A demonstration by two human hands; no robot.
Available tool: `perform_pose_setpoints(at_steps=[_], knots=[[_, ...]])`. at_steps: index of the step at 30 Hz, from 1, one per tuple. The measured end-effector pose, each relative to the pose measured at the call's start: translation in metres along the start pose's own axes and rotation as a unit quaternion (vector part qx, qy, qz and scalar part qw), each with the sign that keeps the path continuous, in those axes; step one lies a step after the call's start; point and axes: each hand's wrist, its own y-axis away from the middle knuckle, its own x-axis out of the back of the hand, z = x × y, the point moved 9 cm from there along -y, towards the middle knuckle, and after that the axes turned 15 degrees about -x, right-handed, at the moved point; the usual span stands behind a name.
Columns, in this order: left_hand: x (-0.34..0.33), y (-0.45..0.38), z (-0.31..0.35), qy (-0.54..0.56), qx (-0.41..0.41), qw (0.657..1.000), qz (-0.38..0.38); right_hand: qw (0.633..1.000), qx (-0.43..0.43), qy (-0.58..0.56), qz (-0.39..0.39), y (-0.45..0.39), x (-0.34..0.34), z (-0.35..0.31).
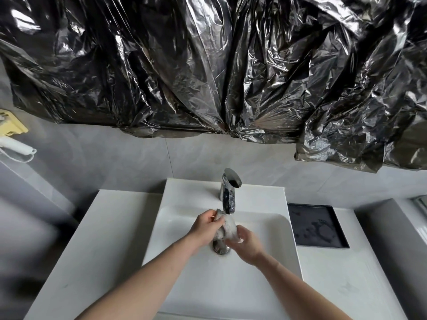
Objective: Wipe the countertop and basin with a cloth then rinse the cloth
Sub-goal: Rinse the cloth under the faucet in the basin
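Two bare forearms reach forward over a white basin point(265, 285), the left hand point(204, 228) and right hand point(246, 244) meeting just below the spout of a chrome faucet point(228, 192). The left hand's fingers curl round the upper end of a pale, wet-looking cloth point(227, 228), pinching it close under the spout; the right hand, slightly nearer the person, grips the cloth's lower end with fingers bent around it. The crumpled cloth runs between the two hands, directly above a round chrome drain point(220, 248) that shows beneath them. To the left of the left hand lies the smooth white countertop point(92, 239); well to the right of the right hand, a shallow black rectangular tray point(317, 227) sits on the counter, its surface mottled. Beyond both hands, crinkled glossy black plastic sheeting point(208, 65) hangs across the grey tiled wall point(115, 162).
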Motion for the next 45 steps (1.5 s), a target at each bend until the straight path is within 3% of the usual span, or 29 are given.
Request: perform_pose_setpoints(at_steps=[4,8,11,13,15,17,20,26,30,37,42,45], knots=[[0.025,0.004,-0.008,-0.038,0.01,0.998,0.051,0.999,-0.014,-0.019,0.048,-0.004,0.008,-0.007],[0.061,0.013,-0.023,-0.176,0.028,0.979,0.099,0.997,0.002,-0.028,0.07,-0.001,0.018,-0.022],[0.068,0.019,-0.024,-0.287,0.027,0.954,0.08,0.997,0.025,-0.015,0.066,0.002,0.021,-0.035],[0.055,0.019,-0.022,-0.317,0.002,0.948,0.029,0.997,0.041,-0.018,0.067,0.007,0.023,-0.044],[0.03,0.017,-0.016,-0.303,-0.034,0.952,-0.039,0.997,0.05,-0.017,0.055,0.011,0.023,-0.052],[0.009,0.014,-0.008,-0.266,-0.054,0.96,-0.06,0.998,0.054,-0.005,0.038,0.016,0.024,-0.058],[0.006,0.007,0.002,-0.225,-0.062,0.972,-0.005,0.997,0.068,0.017,0.021,0.02,0.026,-0.061],[0.021,0.007,0.013,-0.256,-0.088,0.961,0.059,0.994,0.059,-0.005,0.09,0.019,0.053,-0.041],[0.019,0.007,0.011,-0.251,-0.108,0.961,0.042,0.996,0.041,0.028,0.079,0.018,0.049,-0.027],[0.02,0.016,0.001,-0.229,-0.058,0.972,0.019,0.995,0.026,-0.062,0.075,0.02,0.038,-0.032],[0.015,0.013,-0.022,-0.097,0.033,0.995,-0.001,0.99,0.019,-0.135,0.033,0.016,0.028,-0.041],[0.015,0.01,-0.021,0.009,0.066,0.996,0.061,0.988,0.003,-0.154,-0.001,0.014,0.018,-0.036]])
